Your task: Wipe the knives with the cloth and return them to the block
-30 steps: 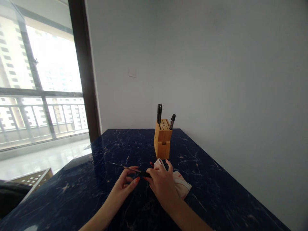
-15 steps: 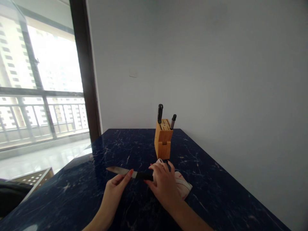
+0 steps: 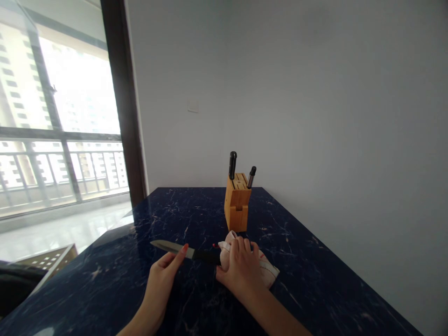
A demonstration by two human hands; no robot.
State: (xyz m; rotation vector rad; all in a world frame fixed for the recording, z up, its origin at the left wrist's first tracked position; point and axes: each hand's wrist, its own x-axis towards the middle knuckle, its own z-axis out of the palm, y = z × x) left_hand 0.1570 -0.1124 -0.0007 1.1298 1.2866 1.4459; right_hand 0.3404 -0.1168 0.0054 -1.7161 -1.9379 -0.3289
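A kitchen knife [image 3: 171, 248] with a black handle lies across the space between my hands, its tip to the left. My left hand [image 3: 165, 273] pinches the blade near the handle, thumb on top. Closed round a white cloth [image 3: 268, 270] with red marks and stripes, my right hand [image 3: 241, 268] sits at the handle's right end; its fingers hide part of the cloth and the handle end. Just beyond stands a wooden knife block [image 3: 238, 210], with a black-handled knife [image 3: 233, 164] and a second dark handle with a metal shaft [image 3: 251, 177] in its slots.
The dark blue marbled table [image 3: 182, 210] runs back toward a grey wall [image 3: 332, 130]. A small red item [image 3: 214, 245] shows beside the cloth. At the lower left are a perforated light-coloured panel [image 3: 52, 261] and a black object [image 3: 17, 284], near large windows.
My right hand has closed over the cloth and bunched it at the knife handle. The knife and my left hand have shifted slightly left.
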